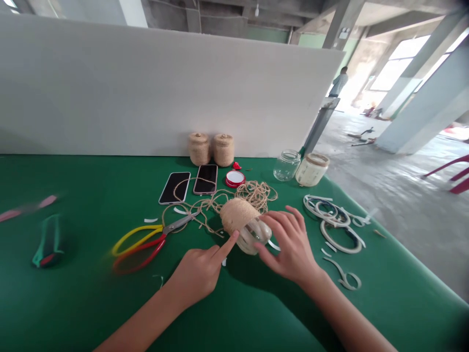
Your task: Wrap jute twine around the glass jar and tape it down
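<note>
Green table (pixel 91 188): right hand (pixel 289 242) partly hides twine-wrapped jar (pixel 239 215).

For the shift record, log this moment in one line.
left hand: touching jar; right hand: at jar's bare glass end; jar: partly twine-wrapped; scissors: on table

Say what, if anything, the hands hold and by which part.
A partly twine-wrapped glass jar: the right hand holds its bare glass end; the left hand touches near the wrapping's edge.
</note>
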Demonstrator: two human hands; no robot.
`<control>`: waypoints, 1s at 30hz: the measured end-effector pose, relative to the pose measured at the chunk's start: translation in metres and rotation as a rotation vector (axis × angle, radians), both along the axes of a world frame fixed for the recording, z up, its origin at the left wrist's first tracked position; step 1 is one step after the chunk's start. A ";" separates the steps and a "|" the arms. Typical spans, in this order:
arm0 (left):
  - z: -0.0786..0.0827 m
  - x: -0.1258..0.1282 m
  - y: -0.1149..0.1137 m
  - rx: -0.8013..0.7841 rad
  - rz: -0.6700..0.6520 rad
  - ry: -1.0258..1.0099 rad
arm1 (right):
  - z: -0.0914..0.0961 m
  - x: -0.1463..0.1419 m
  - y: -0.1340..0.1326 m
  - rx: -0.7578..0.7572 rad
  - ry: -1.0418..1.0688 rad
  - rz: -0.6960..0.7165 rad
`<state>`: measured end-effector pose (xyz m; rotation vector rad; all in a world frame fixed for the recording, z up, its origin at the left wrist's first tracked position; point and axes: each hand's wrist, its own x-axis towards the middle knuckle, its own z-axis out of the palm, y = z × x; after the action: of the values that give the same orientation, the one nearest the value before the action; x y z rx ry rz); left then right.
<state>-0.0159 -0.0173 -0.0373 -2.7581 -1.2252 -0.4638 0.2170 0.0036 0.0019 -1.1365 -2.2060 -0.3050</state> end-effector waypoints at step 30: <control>0.005 0.004 0.004 0.064 -0.042 -0.169 | -0.022 -0.027 -0.008 -0.667 0.560 -0.053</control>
<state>-0.0117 -0.0129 -0.0322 -2.7430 -1.1645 -0.7398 0.1899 -0.0040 -0.0198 -1.4002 -1.7950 0.7037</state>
